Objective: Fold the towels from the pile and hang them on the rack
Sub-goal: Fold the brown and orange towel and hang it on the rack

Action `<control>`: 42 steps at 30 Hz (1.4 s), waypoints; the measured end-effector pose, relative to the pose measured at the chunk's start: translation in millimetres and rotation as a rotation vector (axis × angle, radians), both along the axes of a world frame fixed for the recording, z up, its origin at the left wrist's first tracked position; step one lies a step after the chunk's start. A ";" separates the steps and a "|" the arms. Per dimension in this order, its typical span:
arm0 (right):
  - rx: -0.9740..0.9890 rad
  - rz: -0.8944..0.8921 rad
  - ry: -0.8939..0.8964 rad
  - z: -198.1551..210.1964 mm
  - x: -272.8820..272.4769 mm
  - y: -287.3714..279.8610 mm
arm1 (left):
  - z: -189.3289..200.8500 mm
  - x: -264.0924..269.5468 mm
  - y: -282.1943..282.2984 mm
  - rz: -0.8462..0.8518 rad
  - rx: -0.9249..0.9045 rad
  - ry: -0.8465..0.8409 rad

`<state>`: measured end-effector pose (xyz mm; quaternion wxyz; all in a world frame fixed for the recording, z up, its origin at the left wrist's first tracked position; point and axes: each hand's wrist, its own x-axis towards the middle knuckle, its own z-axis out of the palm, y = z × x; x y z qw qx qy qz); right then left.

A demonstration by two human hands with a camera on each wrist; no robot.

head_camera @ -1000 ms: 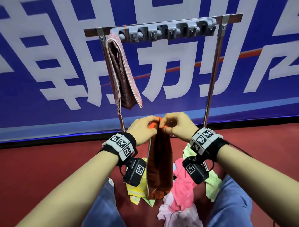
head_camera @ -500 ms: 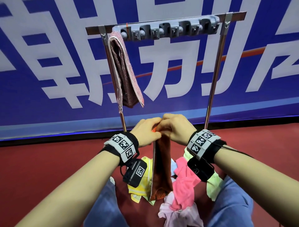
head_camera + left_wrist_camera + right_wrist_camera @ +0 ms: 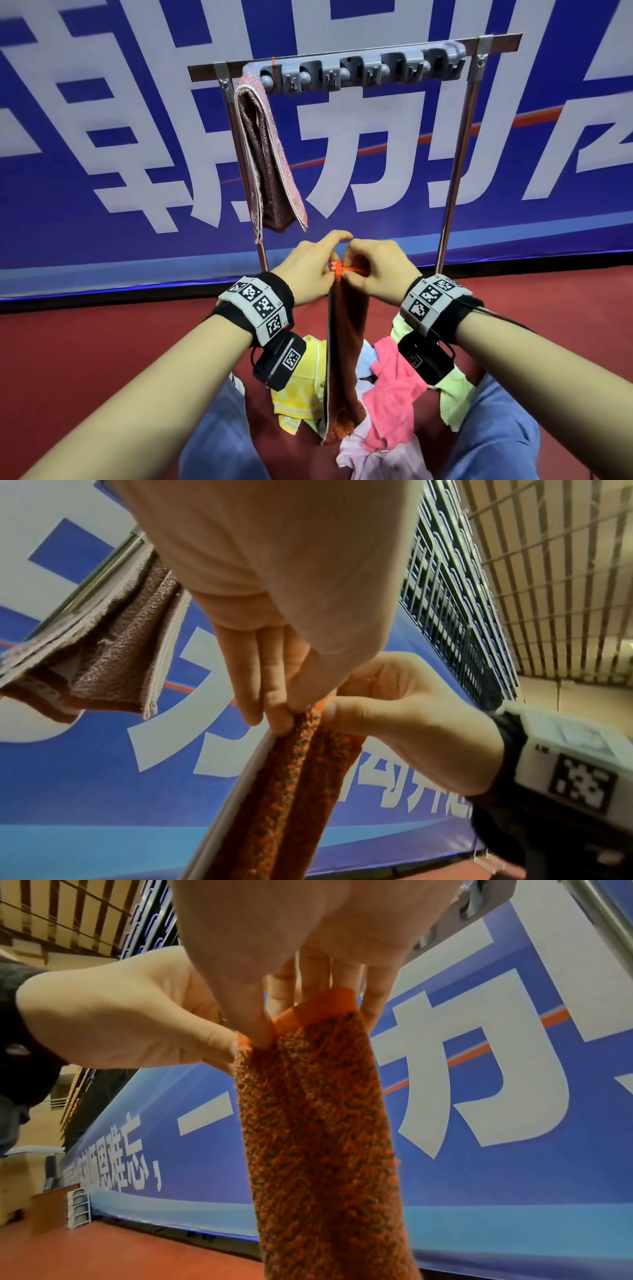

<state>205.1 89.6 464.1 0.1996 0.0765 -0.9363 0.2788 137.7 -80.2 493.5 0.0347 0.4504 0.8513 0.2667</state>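
Observation:
A folded orange-brown towel (image 3: 346, 359) hangs in a narrow strip in front of the rack (image 3: 352, 68). My left hand (image 3: 329, 265) and right hand (image 3: 352, 270) both pinch its orange top hem, pressed close together. In the left wrist view my left fingertips (image 3: 287, 718) grip the towel (image 3: 284, 791) beside the right hand (image 3: 404, 723). In the right wrist view my right thumb and fingers pinch the hem of the towel (image 3: 318, 1123) next to the left hand (image 3: 137, 1015). A folded pink-brown towel (image 3: 270, 164) hangs at the rack's left end.
The pile lies on the red floor between my knees: a yellow towel (image 3: 301, 387), a pink one (image 3: 390, 387), a light green one (image 3: 452, 394) and pale ones beneath. The rack's grey hook strip (image 3: 376, 68) is bare right of the hung towel. A blue banner stands behind.
My hands have drawn closer together on the towel's top edge, and the hanging towel has narrowed into a tighter fold. The rack and hung towel have not moved.

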 end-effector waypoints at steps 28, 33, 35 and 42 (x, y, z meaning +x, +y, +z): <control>-0.053 -0.187 0.060 106.0 0.9 15.1 | 100.9 0.5 17.2 0.132 0.151 0.039; 0.034 -0.292 -0.046 98.5 -13.7 20.0 | 85.1 -4.2 29.7 0.203 0.257 -0.089; 0.011 -0.309 -0.057 90.6 -11.0 20.8 | 72.9 -3.5 28.7 0.221 0.329 -0.152; 0.070 -0.355 -0.146 36.0 -8.2 17.2 | 8.9 -11.4 27.4 0.245 0.290 -0.115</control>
